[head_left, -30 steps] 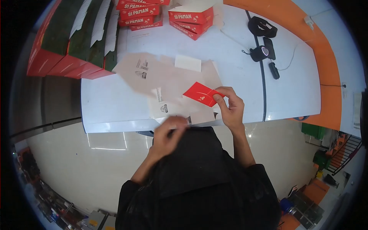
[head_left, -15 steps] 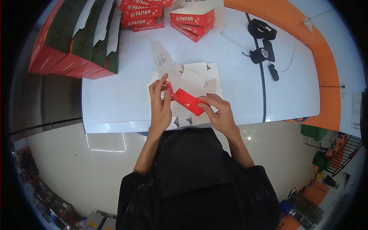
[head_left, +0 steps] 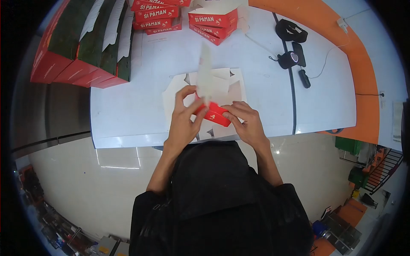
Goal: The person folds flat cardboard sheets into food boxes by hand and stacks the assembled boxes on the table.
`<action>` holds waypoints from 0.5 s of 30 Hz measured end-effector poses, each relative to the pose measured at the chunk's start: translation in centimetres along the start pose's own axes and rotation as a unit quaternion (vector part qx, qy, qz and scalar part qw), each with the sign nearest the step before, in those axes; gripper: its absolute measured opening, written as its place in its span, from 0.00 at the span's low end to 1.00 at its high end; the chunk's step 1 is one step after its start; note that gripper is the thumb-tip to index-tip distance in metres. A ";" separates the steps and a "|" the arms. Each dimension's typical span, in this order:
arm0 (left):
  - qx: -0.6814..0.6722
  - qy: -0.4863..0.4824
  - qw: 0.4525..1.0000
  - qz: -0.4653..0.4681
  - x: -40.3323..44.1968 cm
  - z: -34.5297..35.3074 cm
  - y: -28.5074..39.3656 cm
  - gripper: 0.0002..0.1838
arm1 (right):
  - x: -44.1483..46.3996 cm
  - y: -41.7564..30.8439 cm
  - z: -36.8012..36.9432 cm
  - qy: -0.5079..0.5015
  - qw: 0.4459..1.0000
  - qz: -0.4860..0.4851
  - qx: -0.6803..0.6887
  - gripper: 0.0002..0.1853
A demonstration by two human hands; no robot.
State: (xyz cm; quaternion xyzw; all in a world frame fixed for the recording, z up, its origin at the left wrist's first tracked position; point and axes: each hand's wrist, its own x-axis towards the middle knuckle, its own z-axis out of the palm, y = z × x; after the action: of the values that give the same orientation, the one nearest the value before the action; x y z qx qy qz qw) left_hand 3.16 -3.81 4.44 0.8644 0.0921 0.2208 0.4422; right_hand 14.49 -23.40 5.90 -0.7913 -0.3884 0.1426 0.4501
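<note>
A partly folded red and white cardboard box point(head_left: 217, 118) is held between my two hands, just above the near part of the table. My left hand point(head_left: 184, 121) pinches its left end, thumb and fingers closed on the red side. My right hand point(head_left: 247, 126) grips the right corner between thumb and fingers. From the box a pale flap stands up, smeared by motion. Beneath lie flat, unfolded cardboard blanks point(head_left: 173, 91), white side up, partly covered by the box and hands.
Stacks of folded red boxes marked SI PAMAN point(head_left: 160, 15) point(head_left: 212, 20) stand at the back. Large red and green cartons point(head_left: 92, 70) line the left side. At right are a black strap point(head_left: 291, 30), a small round device point(head_left: 288, 59) and cables. The table's front edge is close to my body.
The box's pale flap has swung from the left to nearly upright. My left hand has turned inward and moved right onto the red side. My right hand keeps its grip, shifted slightly right.
</note>
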 end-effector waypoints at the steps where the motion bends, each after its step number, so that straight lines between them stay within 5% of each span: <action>1: -0.001 -0.016 1.000 0.003 0.0 0.0 0.1 0.16 | 0.2 -0.2 -0.2 -0.003 1.000 -0.013 -0.008 0.11; 5: -0.012 -0.061 0.998 0.005 0.1 -0.4 1.1 0.17 | 0.2 0.8 0.3 0.029 0.998 -0.052 -0.009 0.11; 9: 0.054 -0.085 0.985 0.139 0.7 -2.1 2.5 0.20 | 0.0 -1.4 0.5 -0.039 0.988 0.091 0.118 0.13; 12: -0.093 -0.037 0.971 0.218 0.2 -2.3 3.0 0.30 | -0.7 -2.2 1.2 -0.023 0.972 0.059 0.225 0.17; 13: -0.145 0.001 0.954 0.263 0.1 -1.6 1.9 0.46 | -0.9 -2.6 1.4 0.009 0.952 0.037 0.303 0.19; 15: -0.209 0.059 0.953 0.210 -0.1 -0.5 2.4 0.51 | -1.0 -2.7 1.1 0.062 0.884 -0.025 0.462 0.21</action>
State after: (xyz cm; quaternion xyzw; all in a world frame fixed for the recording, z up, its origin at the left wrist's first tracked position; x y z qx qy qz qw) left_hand 2.76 -4.91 6.62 0.7377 -0.1137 0.3739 0.5505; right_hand 11.91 -22.72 7.37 -0.4909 -0.2695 0.2449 0.7915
